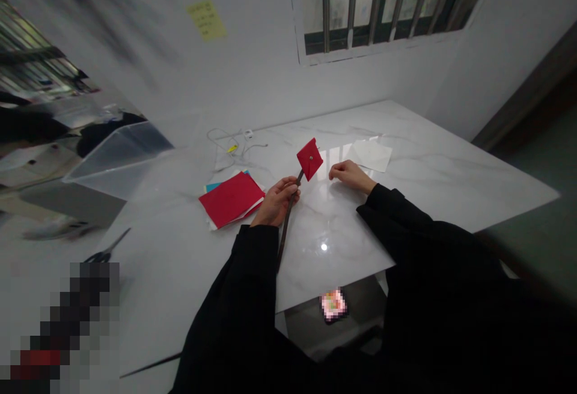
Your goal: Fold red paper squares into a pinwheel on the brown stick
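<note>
My left hand is closed around a thin brown stick, which slants up from the table's front edge. At its top end sits a red paper pinwheel, its folded paper fixed at the middle by a small pale pin. To the right of the pinwheel, apart from it, my right hand hovers over the table with curled fingers, and nothing shows in them. Left of my left hand lies a stack of red paper, with blue and white sheets peeking out beneath.
White paper lies on the marble-look table beyond my right hand. A pale cable runs by the wall. Scissors lie at the left, near a clear plastic box. Below the front edge is a lit, blurred-out screen.
</note>
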### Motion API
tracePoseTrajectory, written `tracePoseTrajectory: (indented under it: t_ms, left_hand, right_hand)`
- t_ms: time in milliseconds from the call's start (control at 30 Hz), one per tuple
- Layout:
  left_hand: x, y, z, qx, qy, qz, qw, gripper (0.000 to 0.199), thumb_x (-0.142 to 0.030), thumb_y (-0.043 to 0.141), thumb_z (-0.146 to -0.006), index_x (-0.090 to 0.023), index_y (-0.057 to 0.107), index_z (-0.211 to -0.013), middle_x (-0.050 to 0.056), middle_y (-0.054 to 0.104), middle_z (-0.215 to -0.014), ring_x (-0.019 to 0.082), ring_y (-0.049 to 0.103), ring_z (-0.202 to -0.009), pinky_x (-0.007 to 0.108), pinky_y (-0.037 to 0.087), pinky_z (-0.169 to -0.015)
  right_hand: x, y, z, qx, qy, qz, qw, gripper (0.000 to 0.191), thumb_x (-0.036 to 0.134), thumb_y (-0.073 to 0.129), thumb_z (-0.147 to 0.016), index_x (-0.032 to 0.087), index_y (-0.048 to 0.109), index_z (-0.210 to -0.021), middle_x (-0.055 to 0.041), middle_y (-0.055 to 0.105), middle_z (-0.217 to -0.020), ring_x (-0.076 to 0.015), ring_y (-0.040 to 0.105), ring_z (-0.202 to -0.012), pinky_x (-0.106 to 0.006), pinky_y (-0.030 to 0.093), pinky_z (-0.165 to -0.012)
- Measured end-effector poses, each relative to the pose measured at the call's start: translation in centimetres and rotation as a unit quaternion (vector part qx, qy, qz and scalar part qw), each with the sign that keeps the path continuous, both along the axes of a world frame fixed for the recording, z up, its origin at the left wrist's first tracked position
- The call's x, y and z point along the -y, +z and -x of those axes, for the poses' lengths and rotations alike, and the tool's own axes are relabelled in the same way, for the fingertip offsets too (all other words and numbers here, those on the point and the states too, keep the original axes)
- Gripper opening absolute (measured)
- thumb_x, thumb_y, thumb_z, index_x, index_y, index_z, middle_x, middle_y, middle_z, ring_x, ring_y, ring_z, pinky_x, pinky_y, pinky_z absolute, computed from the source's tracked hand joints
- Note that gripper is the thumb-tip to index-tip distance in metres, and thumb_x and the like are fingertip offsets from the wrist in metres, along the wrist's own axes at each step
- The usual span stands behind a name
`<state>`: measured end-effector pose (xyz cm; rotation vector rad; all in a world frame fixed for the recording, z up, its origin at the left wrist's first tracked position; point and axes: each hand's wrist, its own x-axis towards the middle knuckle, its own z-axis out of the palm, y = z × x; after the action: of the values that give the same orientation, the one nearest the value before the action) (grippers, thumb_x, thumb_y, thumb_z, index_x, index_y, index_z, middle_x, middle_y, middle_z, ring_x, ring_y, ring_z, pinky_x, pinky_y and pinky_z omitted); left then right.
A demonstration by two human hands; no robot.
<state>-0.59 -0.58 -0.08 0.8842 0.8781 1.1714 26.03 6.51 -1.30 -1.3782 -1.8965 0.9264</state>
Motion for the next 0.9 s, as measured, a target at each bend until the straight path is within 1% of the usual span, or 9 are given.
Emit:
tracePoseTrajectory:
  t_ms: [67, 133, 200, 233, 300, 367, 433, 567, 900]
  left_hand:
    - [0.0, 0.0, -0.1, -0.005, -0.002, 0.003, 1.000, 0.051, -0.027, 0.100, -0.061, -0.017, 0.072, -0.102, 0.001, 0.072, -0.098, 0.009, 0.065, -0.076, 0.023, 0.052, -0.075]
    - [0.0, 0.0, -0.1, -0.012, -0.015, 0.003, 1.000, 0.050, -0.026, 0.100, -0.061, -0.017, 0.072, -0.102, 0.002, 0.073, -0.097, 0.010, 0.065, -0.076, 0.023, 0.052, -0.075]
    - [0.0, -0.1, -0.2, -0.016, -0.034, 0.003, 0.999, 0.050, -0.026, 0.100, -0.061, -0.016, 0.072, -0.101, 0.003, 0.073, -0.096, 0.010, 0.065, -0.076, 0.023, 0.052, -0.074]
    - [0.0, -0.1, -0.2, -0.015, -0.038, 0.002, 0.999, 0.049, -0.026, 0.101, -0.062, -0.016, 0.072, -0.101, 0.003, 0.074, -0.095, 0.010, 0.065, -0.076, 0.023, 0.052, -0.073]
    - [0.0, -0.1, -0.1, -0.009, -0.027, -0.002, 1.000, 0.049, -0.026, 0.101, -0.062, -0.017, 0.073, -0.100, 0.002, 0.073, -0.095, 0.010, 0.065, -0.076, 0.023, 0.052, -0.073]
    - [0.0, -0.1, -0.1, -0.001, -0.009, -0.004, 1.000, 0.049, -0.026, 0.101, -0.063, -0.018, 0.073, -0.101, 0.001, 0.073, -0.095, 0.010, 0.065, -0.077, 0.023, 0.053, -0.075]
    - [0.0, 0.0, -0.1, 0.002, -0.002, -0.002, 1.000, 0.048, -0.026, 0.100, -0.064, -0.018, 0.072, -0.103, 0.001, 0.073, -0.095, 0.010, 0.065, -0.077, 0.023, 0.053, -0.075]
    - [0.0, 0.2, -0.1, 0.000, -0.012, -0.002, 1.000, 0.045, -0.024, 0.098, -0.066, -0.017, 0.072, -0.103, 0.001, 0.073, -0.096, 0.010, 0.066, -0.078, 0.023, 0.053, -0.075]
    - [-0.1, 0.1, -0.1, 0.005, -0.021, 0.004, 1.000, 0.044, -0.021, 0.096, -0.068, -0.017, 0.072, -0.104, 0.002, 0.073, -0.096, 0.010, 0.066, -0.077, 0.023, 0.053, -0.075]
  right_hand:
    - [0.1, -0.4, 0.2, -0.034, -0.065, -0.042, 0.996, 0.039, 0.025, 0.058, -0.081, 0.014, 0.079, -0.111, 0.0024, 0.058, -0.062, -0.0143, 0.048, -0.059, -0.030, 0.035, -0.065]
    - [0.3, -0.5, 0.4, -0.067, -0.100, -0.066, 0.991, 0.065, 0.022, 0.060, -0.079, 0.014, 0.064, -0.144, 0.0051, 0.057, -0.061, -0.0149, 0.047, -0.059, -0.029, 0.036, -0.064]
    - [0.4, -0.1, 0.2, -0.096, -0.095, -0.057, 0.989, 0.073, 0.022, 0.060, -0.080, 0.013, 0.056, -0.152, 0.0071, 0.051, -0.059, -0.0143, 0.042, -0.056, -0.028, 0.034, -0.059]
    - [0.5, 0.1, -0.1, -0.103, -0.056, -0.026, 0.993, 0.067, 0.023, 0.059, -0.081, 0.012, 0.060, -0.148, 0.0072, 0.049, -0.057, -0.0135, 0.039, -0.054, -0.027, 0.032, -0.056]
    - [0.8, 0.7, -0.6, -0.079, 0.110, 0.086, 0.987, 0.047, 0.025, 0.061, -0.082, 0.011, 0.074, -0.125, 0.0066, 0.046, -0.055, -0.0111, 0.034, -0.051, -0.026, 0.026, -0.051]
    - [1.2, 1.1, -1.1, -0.049, 0.291, 0.202, 0.934, 0.032, 0.028, 0.064, -0.083, 0.010, 0.078, -0.104, 0.0070, 0.041, -0.053, -0.0089, 0.029, -0.048, -0.025, 0.020, -0.048]
    - [1.5, 1.2, -1.3, -0.059, 0.363, 0.253, 0.895, 0.025, 0.030, 0.066, -0.084, 0.011, 0.078, -0.096, 0.0084, 0.037, -0.052, -0.0075, 0.025, -0.047, -0.024, 0.017, -0.046]
    - [1.9, 0.9, -0.8, -0.132, 0.308, 0.245, 0.910, 0.016, 0.030, 0.068, -0.089, 0.014, 0.071, -0.090, 0.0097, 0.036, -0.053, -0.0063, 0.023, -0.045, -0.021, 0.016, -0.044]
    - [2.0, 1.1, 0.0, -0.174, 0.196, 0.220, 0.940, 0.010, 0.025, 0.065, -0.089, 0.016, 0.065, -0.085, 0.0078, 0.041, -0.056, -0.0056, 0.023, -0.045, -0.022, 0.016, -0.045]
